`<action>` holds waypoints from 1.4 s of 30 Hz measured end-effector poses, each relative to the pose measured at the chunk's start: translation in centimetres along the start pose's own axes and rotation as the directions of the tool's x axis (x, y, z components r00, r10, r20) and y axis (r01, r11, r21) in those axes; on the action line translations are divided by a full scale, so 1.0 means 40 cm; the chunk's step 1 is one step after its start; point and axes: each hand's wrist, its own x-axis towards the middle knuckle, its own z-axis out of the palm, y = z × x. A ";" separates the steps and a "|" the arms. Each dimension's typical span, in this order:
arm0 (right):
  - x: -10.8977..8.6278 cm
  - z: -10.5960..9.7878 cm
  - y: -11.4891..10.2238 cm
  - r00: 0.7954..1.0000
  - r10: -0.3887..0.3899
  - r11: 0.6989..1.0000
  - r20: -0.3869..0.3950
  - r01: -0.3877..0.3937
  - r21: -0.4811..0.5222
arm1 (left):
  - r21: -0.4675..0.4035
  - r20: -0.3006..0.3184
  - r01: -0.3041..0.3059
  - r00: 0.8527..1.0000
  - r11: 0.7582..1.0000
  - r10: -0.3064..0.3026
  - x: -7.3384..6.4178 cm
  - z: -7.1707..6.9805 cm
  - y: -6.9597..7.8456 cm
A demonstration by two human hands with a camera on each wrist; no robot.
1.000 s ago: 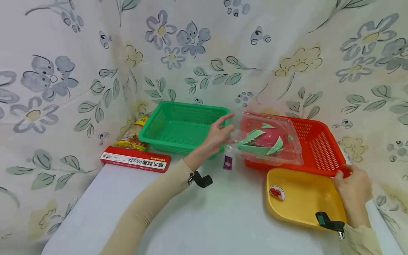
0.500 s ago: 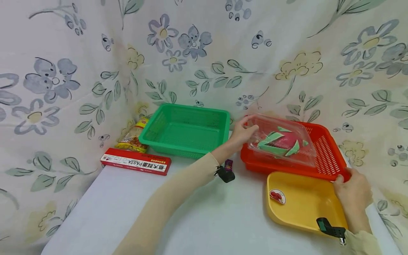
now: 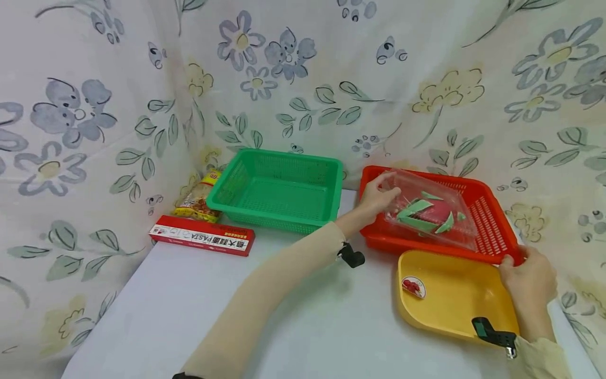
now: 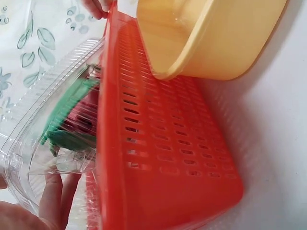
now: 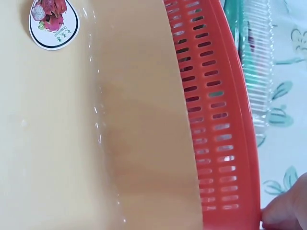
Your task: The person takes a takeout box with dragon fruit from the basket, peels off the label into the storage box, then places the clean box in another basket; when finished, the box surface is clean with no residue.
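My left hand (image 3: 376, 199) grips the left end of a clear plastic box (image 3: 412, 184) that holds a pink dragon fruit (image 3: 434, 211) with green scales. The box tilts over the red basket (image 3: 501, 223), partly down inside its rim. In the left wrist view, fingers (image 4: 53, 199) press under the box's edge beside the basket wall. My right hand (image 3: 530, 276) pinches the basket's front right corner, thumb on the rim. Only part of that hand (image 5: 290, 208) shows in the right wrist view.
A yellow tub (image 3: 454, 300) with a dragon fruit sticker (image 3: 414, 287) stands directly in front of the red basket. A green basket (image 3: 284, 197) is left of it. Further left lie a red pasta box (image 3: 201, 237) and a yellow food bag (image 3: 196, 202). A floral cloth (image 3: 284, 79) hangs behind.
My left hand has moved right, bringing the clear box further over and lower into the red basket. The small purple packet is now hidden by my left arm. My right hand stays on the corner.
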 end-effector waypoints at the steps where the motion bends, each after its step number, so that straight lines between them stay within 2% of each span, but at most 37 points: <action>1: 0.001 -0.002 0.002 1.000 0.005 1.000 -0.001 -0.005 0.003 | -0.001 0.000 0.000 1.000 1.000 0.000 0.001 0.006 -0.001; 8: -0.007 -0.021 0.010 1.000 0.020 1.000 -0.001 -0.020 0.010 | -0.027 0.030 -0.020 0.999 0.999 0.020 0.000 0.048 -0.015; 12: -0.006 -0.017 0.014 1.000 0.008 1.000 0.006 -0.008 -0.018 | 0.006 0.020 -0.011 1.000 1.000 0.011 0.005 0.071 -0.031; 16: -0.003 -0.008 0.013 1.000 0.000 0.999 0.005 0.000 -0.033 | 0.049 0.039 -0.022 0.999 0.999 0.020 0.000 0.084 -0.036; 20: -0.002 -0.003 0.012 1.000 0.012 1.000 0.014 -0.011 -0.021 | 0.053 0.065 -0.031 0.998 0.998 0.027 -0.009 0.089 -0.035; 24: 0.003 0.001 0.012 1.000 0.009 1.000 0.019 -0.009 -0.026 | 0.060 0.043 -0.005 0.999 0.998 0.003 -0.013 0.090 -0.039; 27: 0.002 0.002 0.012 1.000 -0.002 0.999 0.023 0.002 -0.036 | 0.087 0.033 0.016 0.999 0.996 -0.019 -0.011 0.088 -0.046; 30: -0.002 0.001 0.010 1.000 -0.019 0.999 0.024 0.020 -0.047 | 0.137 0.055 0.007 0.998 0.991 -0.015 -0.009 0.083 -0.051; 32: -0.003 0.000 0.008 0.999 -0.035 0.998 0.021 0.036 -0.057 | 0.189 0.073 -0.012 0.997 0.982 -0.002 -0.006 0.079 -0.051; 36: -0.006 -0.002 0.005 0.998 -0.054 0.996 0.015 0.055 -0.065 | 0.328 0.123 -0.055 0.992 0.943 0.015 -0.004 0.073 -0.047; 42: -0.009 -0.005 0.000 0.997 -0.072 0.994 0.013 0.073 -0.084 | 0.470 0.189 -0.065 0.982 0.880 -0.028 0.001 0.064 -0.047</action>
